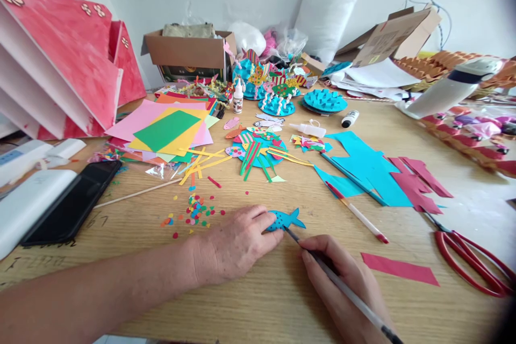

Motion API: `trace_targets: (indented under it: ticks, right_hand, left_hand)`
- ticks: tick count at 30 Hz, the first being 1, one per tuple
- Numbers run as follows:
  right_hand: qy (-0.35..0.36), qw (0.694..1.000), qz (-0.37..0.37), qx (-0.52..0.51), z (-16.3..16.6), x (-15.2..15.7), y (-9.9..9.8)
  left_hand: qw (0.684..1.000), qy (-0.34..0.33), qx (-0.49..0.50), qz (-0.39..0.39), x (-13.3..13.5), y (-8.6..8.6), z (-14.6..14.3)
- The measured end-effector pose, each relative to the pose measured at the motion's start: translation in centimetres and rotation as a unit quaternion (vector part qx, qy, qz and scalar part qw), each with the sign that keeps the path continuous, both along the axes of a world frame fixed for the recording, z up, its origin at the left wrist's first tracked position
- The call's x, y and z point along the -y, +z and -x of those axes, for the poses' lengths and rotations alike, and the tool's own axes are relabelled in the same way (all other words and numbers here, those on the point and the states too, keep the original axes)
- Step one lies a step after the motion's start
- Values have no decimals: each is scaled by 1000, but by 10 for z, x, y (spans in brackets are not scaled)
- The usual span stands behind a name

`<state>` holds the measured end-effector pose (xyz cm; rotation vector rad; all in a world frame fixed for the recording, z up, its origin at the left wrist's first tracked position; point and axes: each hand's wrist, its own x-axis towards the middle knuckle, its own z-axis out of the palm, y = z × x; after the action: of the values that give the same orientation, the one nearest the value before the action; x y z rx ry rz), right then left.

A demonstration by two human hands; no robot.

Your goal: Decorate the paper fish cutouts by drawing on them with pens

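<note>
A small blue paper fish (284, 219) with dark dots lies flat on the wooden table, its tail pointing right. My left hand (237, 242) pins the fish's head end between thumb and fingers; that end is partly hidden. In my right hand (342, 279) is a clear-barrelled pen (346, 291), its tip touching the lower edge of the fish's body. Just left of my left hand, many small coloured paper dots (197, 209) are scattered. To the right of my right hand lies a red paper strip (399, 269).
Red-handled scissors (467, 263), a red pen (357, 212) and cut blue paper (366, 164) lie to the right. Coloured sheets (167, 130) and a phone (74, 201) are at left. Glue bottles (238, 98), paper fish and blue discs (324, 101) stand farther back.
</note>
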<state>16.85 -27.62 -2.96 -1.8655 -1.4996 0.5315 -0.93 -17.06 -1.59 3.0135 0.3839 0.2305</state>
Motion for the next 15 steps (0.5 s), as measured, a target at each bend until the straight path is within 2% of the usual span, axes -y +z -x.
trace_targets:
  ticks: [15]
  right_hand:
    - [-5,1000,-8,-3,2,-1,4]
  left_hand:
    - [1000,3,-10,6,0,3,-1]
